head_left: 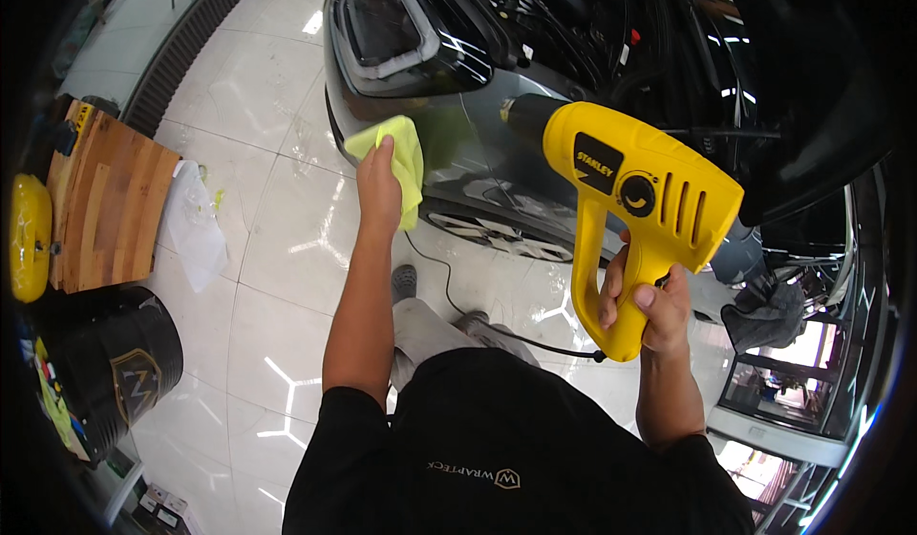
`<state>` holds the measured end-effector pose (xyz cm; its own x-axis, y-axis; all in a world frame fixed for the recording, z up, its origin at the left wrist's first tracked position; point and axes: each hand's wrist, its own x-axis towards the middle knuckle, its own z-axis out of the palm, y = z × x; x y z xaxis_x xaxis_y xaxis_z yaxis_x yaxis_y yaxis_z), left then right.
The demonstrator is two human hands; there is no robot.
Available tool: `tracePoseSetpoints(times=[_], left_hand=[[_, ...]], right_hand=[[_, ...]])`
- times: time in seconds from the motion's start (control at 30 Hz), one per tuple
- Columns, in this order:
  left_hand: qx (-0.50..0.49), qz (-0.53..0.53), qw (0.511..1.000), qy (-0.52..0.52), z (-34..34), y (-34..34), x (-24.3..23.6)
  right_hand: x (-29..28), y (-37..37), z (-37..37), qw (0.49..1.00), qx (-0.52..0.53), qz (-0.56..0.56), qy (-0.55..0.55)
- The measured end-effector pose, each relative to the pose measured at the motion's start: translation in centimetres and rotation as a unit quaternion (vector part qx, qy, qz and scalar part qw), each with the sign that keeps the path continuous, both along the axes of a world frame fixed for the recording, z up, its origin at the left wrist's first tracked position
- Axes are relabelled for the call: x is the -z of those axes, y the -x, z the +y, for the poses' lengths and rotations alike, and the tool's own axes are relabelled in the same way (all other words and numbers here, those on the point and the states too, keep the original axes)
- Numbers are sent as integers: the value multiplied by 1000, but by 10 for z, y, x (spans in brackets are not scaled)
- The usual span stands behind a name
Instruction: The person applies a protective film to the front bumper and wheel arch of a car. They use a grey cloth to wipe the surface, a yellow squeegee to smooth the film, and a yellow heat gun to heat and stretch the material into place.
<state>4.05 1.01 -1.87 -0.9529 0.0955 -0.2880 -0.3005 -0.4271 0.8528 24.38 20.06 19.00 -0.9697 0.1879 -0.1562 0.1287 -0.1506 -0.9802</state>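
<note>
Yellow heat gun (669, 177) at 2 o'clock, right hand (674, 323) wrapped round its handle (628, 323); left hand (379, 191) closed on a lime cloth (409, 164) at 11. Looks like heat-and-smooth on the car (468, 134) at 12; next probably needs steady nozzle (527, 117) aim.

A floor (277, 196) of large, glossy white tiles with thin dark joints mirrored bright, angular lines of light. On it stood a shiny dark grey car (458, 134), on a silver-and-black spoked wheel (506, 237). A thin black cable (445, 266) curved between two grey textured shoes (404, 283). To the left stood a black cylindrical drum (95, 358); near it hung or lay a crumpled, translucent white sheet (198, 234).
</note>
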Motion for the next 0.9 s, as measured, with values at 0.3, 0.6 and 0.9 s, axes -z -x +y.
tracePoseSetpoints(times=[0.3, 0.6, 0.9], left_hand=[[38, 37, 994, 98, 53, -8, 1], [22, 44, 995, 90, 70, -52, 35], [-14, -56, 998, 11, 82, -129, 108]], right_hand=[[19, -65, 25, 995, -23, -89, -34], [71, -135, 66, 985, -86, -106, -106], [84, -137, 73, 966, -96, -102, -215]])
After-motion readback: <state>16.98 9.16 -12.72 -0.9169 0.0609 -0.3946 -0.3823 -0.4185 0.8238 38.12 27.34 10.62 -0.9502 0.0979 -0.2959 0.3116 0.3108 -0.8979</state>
